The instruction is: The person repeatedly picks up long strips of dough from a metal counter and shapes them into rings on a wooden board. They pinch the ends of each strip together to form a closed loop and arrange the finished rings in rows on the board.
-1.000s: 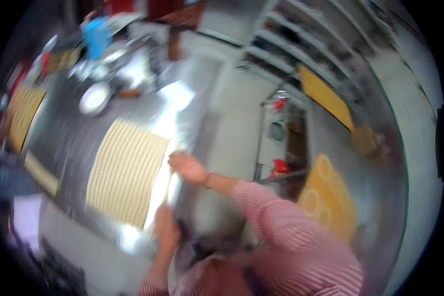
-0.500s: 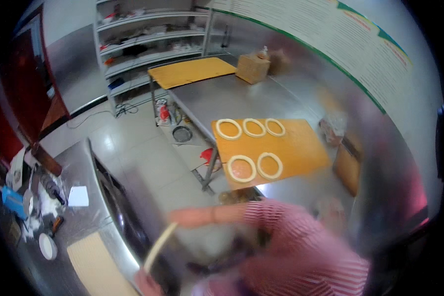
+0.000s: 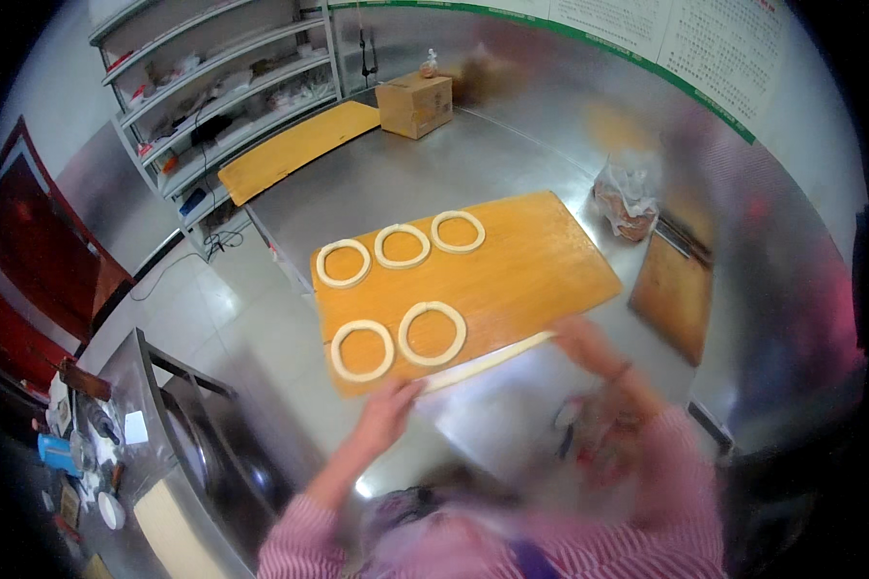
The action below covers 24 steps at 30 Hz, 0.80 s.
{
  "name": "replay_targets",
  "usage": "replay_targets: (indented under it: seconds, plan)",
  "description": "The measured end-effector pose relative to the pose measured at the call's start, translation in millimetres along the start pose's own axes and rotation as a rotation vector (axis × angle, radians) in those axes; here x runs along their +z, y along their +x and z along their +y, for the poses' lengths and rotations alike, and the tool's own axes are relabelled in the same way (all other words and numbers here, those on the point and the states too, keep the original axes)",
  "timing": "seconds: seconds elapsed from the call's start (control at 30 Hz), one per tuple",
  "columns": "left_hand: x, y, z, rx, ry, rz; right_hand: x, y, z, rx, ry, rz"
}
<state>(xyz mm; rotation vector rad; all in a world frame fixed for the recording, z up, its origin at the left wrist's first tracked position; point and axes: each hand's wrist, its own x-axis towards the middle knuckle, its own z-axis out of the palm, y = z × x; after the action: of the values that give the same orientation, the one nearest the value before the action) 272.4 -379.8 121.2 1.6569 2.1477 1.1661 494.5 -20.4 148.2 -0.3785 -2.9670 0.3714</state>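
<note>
Along the near edge of an orange-yellow board [image 3: 541, 275], in the head view, a pale dough strip [image 3: 488, 365] stretches between a person's two hands. Its long axis slants from 8 o'clock at the left hand [image 3: 384, 413] to 2 o'clock at the right hand [image 3: 589, 349]. The left fingers pinch one end, the strip leading away toward 2 o'clock. The right fingers, blurred, appear to pinch the other end; their exact placement cannot be told, nor whether the strip touches the board. Five dough rings [image 3: 366, 265] lie flat on it, three in the far row, two in the near. The closest ring [image 3: 462, 333] sits toward 10 o'clock from the strip's middle, with the left hand nearer to it. A cardboard box [image 3: 414, 106] stands at 12 o'clock, a plastic bag [image 3: 628, 196] at 2 o'clock.
</note>
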Motion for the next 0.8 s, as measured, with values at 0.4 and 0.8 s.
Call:
replay_targets:
  seconds: [0.4, 0.8]
  plan:
    - [180, 218, -61, -0.042, 0.113, -0.148, 12, 45, 235, 0.117, -0.143, 0.123]
    - [189, 203, -79, -0.218, 0.036, -0.085, 149, 111, 89, -0.193, 0.27, 0.146]
